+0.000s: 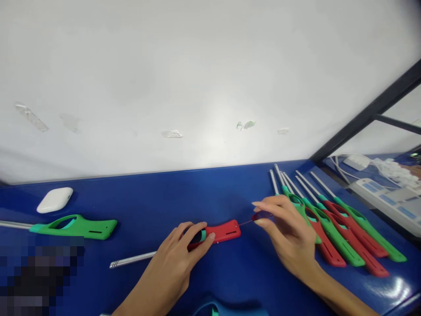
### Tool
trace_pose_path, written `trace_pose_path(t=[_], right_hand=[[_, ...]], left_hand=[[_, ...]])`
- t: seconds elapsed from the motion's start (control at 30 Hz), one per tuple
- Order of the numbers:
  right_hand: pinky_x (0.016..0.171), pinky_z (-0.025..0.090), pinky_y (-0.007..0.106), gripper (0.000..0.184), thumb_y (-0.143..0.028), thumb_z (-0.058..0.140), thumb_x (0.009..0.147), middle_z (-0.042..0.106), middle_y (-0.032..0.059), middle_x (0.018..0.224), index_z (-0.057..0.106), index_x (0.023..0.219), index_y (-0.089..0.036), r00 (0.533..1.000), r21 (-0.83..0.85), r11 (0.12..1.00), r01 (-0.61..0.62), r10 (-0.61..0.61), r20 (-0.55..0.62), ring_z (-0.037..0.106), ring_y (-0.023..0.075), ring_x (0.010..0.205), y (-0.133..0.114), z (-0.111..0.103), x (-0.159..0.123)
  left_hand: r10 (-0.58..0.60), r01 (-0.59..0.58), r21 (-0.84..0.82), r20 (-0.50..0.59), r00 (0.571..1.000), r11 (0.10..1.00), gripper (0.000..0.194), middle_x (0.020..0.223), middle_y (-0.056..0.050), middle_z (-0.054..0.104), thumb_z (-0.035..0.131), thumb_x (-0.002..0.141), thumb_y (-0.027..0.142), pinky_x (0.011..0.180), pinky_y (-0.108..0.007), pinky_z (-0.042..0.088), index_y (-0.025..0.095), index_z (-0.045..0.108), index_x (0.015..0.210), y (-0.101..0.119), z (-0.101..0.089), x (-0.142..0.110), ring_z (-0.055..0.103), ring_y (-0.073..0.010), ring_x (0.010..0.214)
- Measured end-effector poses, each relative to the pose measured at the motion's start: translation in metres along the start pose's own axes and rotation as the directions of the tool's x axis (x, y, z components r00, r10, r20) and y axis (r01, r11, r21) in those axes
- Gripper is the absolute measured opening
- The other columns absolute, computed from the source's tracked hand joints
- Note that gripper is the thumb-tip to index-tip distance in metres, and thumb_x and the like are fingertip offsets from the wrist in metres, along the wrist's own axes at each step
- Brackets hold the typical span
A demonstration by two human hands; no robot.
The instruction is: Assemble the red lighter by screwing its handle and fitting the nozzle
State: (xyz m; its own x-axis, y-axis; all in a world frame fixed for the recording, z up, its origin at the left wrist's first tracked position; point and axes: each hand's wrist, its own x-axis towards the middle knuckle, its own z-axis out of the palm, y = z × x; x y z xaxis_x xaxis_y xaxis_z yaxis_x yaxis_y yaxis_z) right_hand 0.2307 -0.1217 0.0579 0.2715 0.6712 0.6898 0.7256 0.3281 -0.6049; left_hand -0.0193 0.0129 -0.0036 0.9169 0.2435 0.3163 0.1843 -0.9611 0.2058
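While the left hand [179, 256] lies on the blue table [230, 272], its fingers curl over the red lighter [221, 232] and press it down near where the handle meets the long metal tube [131, 260]. That tube sticks out from under the hand, away to the left of the red lighter. Close to the red lighter's back end, on its right, is the right hand [286, 232]. Its thumb and first finger are pinched together on a small dark red piece [261, 216], and a thin red line runs from that piece to the lighter's end. I cannot tell what the piece is.

Right of the red lighter, just past the right hand, lies a row of lighters [342, 232], some red and some green, side by side with their metal tubes pointing away. Far left of the red lighter lies one green lighter [75, 227] by itself. A bit farther back from it sits a small white case [55, 199]. Behind them all stands a white wall [197, 79].
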Motion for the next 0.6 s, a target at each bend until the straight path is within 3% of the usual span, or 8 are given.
trace_pose_path(t=[0.13, 0.27, 0.4, 0.53, 0.6], right_hand=[[0.097, 0.058, 0.041, 0.048, -0.013, 0.050, 0.110, 0.073, 0.0046, 0.118, 0.058, 0.152, -0.035, 0.996, 0.029, 1.000, 0.010, -0.012, 0.090, 0.069, 0.0231, 0.109, -0.0007, 0.0001, 0.0007], [0.085, 0.060, 0.036, 0.038, -0.015, 0.062, 0.106, 0.073, 0.0020, 0.105, 0.069, 0.137, -0.036, 0.998, 0.060, 0.997, 0.041, -0.043, 0.043, 0.068, 0.0211, 0.094, -0.0012, -0.0002, 0.0012], [0.092, 0.059, 0.038, 0.046, -0.017, 0.051, 0.111, 0.071, 0.0057, 0.119, 0.054, 0.154, -0.032, 0.994, 0.039, 0.999, -0.013, 0.008, 0.110, 0.067, 0.0221, 0.108, -0.0025, 0.0002, 0.0009], [0.078, 0.058, 0.032, 0.044, -0.007, 0.062, 0.104, 0.073, 0.0016, 0.104, 0.070, 0.136, -0.035, 0.997, 0.042, 0.997, 0.065, -0.066, 0.033, 0.068, 0.0192, 0.092, -0.0020, 0.0008, 0.0010], [0.079, 0.058, 0.034, 0.042, -0.008, 0.066, 0.101, 0.072, 0.0029, 0.107, 0.072, 0.133, -0.035, 0.997, 0.019, 0.997, 0.081, -0.081, 0.003, 0.067, 0.0205, 0.094, -0.0015, 0.0001, 0.0014]], left_hand=[[-0.001, 0.001, 0.010, 0.001, 1.000, 1.000, 0.096, 0.152, -0.007, 0.053, 0.041, 0.069, -0.018, 0.100, -0.055, 0.062, 0.031, 0.050, 0.152, -0.0001, -0.0010, -0.0002, 0.050, -0.0306, 0.129], [0.007, -0.007, -0.001, -0.016, 1.000, 1.000, 0.098, 0.152, -0.007, 0.053, 0.040, 0.070, -0.019, 0.100, -0.054, 0.062, 0.032, 0.049, 0.153, -0.0008, -0.0015, -0.0013, 0.049, -0.0294, 0.129], [0.010, -0.010, -0.020, -0.009, 1.000, 1.000, 0.095, 0.152, -0.008, 0.052, 0.040, 0.072, -0.019, 0.101, -0.052, 0.062, 0.030, 0.049, 0.153, -0.0006, -0.0031, 0.0008, 0.048, -0.0287, 0.130], [0.008, -0.008, -0.007, -0.015, 1.000, 1.000, 0.095, 0.151, -0.007, 0.053, 0.039, 0.072, -0.019, 0.101, -0.051, 0.062, 0.031, 0.051, 0.151, -0.0003, -0.0046, 0.0035, 0.049, -0.0281, 0.129], [0.011, -0.011, -0.005, -0.017, 1.000, 1.000, 0.095, 0.151, -0.007, 0.053, 0.039, 0.072, -0.019, 0.100, -0.051, 0.062, 0.031, 0.051, 0.151, -0.0005, -0.0050, 0.0040, 0.050, -0.0278, 0.129]])
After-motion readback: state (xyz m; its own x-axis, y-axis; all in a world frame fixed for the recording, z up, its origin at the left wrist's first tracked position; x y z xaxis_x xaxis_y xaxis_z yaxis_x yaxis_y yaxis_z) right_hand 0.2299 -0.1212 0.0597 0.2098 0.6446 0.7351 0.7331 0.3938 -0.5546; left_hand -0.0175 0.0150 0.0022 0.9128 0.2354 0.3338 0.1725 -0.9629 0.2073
